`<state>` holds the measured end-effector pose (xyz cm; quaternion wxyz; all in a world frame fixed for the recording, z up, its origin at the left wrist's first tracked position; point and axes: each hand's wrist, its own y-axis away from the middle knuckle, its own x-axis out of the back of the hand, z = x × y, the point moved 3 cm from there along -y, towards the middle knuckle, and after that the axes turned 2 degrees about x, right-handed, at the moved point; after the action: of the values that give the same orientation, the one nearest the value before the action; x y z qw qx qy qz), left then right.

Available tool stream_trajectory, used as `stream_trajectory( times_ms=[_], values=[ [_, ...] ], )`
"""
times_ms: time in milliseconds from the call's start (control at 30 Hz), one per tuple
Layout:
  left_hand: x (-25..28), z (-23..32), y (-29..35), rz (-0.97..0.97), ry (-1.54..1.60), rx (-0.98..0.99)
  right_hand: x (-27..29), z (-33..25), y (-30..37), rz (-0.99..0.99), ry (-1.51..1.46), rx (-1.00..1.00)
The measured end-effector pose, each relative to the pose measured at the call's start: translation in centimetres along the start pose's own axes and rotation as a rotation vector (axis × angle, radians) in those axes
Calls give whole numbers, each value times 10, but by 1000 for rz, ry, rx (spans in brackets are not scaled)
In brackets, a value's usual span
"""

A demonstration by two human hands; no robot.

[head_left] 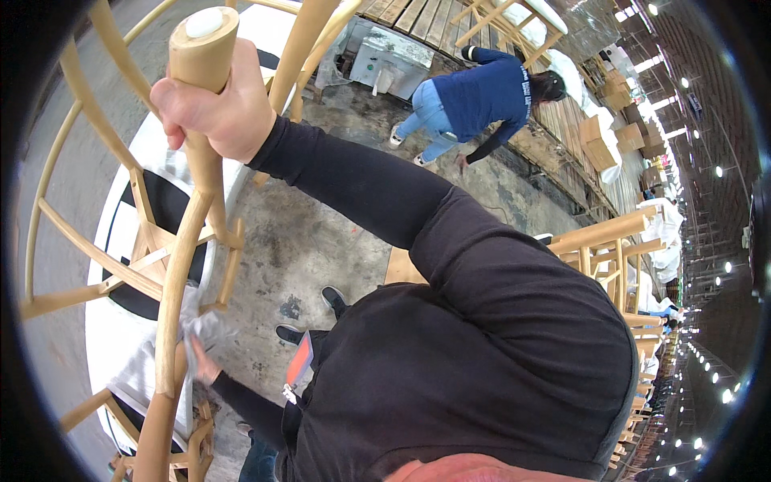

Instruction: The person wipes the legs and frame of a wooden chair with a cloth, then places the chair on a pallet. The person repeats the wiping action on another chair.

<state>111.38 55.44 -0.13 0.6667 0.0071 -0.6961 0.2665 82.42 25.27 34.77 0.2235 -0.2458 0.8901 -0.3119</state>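
Chair (177, 293): was seen at 9 o'clock, 1 leg (197, 63) white-capped.
Right hand (217, 112): at 10 o'clock, fingers were closed around that leg.
Left hand (207, 365): at 8 o'clock, by pale cloth (202, 325); finger grip could not be told.
Co-worker (482, 96): was seen at 1 o'clock.

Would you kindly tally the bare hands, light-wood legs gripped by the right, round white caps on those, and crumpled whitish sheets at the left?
Left hand, right hand: 2
Gripped leg: 1
White cap: 1
Whitish sheet: 1
Total: 5
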Motion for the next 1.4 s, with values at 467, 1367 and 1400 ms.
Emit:
stream_trajectory(
  times_ms=[467,1367,1400],
  values=[
    [-10,10,-28,-208,757,442,-2,-11,5,55,-41,-13],
    [-26,26,20,151,1220,748,-5,26,-4,-148,-176,-188],
    [-43,17,39,122,1306,1029,-6,26,-9,-36,-123,-149]
  ],
)
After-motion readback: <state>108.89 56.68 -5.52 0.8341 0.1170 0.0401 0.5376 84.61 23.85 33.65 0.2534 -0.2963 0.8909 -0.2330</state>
